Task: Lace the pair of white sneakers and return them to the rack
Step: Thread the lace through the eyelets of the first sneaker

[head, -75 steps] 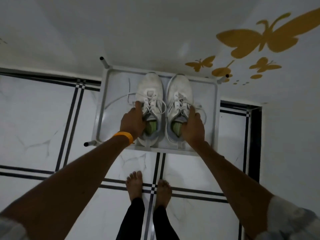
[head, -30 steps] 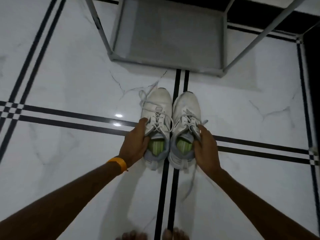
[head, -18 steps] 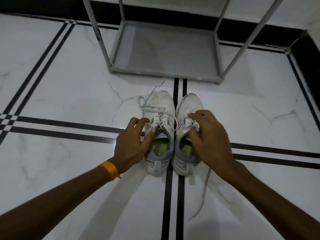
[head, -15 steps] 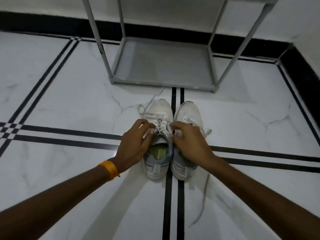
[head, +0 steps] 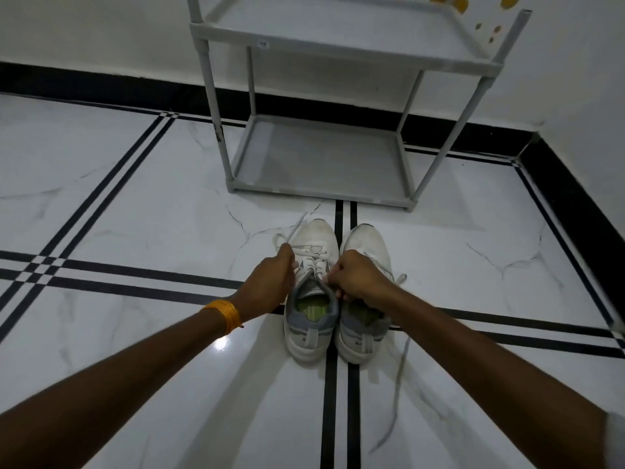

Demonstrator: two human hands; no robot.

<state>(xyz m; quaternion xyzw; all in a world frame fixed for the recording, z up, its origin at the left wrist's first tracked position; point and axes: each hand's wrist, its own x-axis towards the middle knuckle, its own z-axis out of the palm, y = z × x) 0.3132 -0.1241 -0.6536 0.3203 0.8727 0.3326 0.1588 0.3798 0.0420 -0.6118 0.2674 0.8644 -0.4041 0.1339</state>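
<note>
Two white sneakers stand side by side on the floor, toes pointing at the rack. The left sneaker (head: pixel 313 313) has loose laces across its tongue. The right sneaker (head: pixel 363 319) trails a long lace (head: pixel 399 374) over the tiles behind it. My left hand (head: pixel 270 284), with an orange band at the wrist, pinches a lace end at the left sneaker's outer side. My right hand (head: pixel 358 275) is closed on a lace at the left sneaker's inner eyelets and covers part of the right sneaker. The grey shoe rack (head: pixel 324 191) stands just beyond, both shelves bare.
White marble floor (head: pixel 135 204) with black inlay lines. A black skirting (head: pixel 101 86) runs along the white wall behind the rack, and a second wall with skirting (head: pixel 575 211) closes the right side. Yellow decals (head: pixel 507 0) show on the wall at top right.
The sneakers were lifted off the rack's top shelf and set on the floor in front of it. Both hands let go of the collars and took hold of the left sneaker's laces.
</note>
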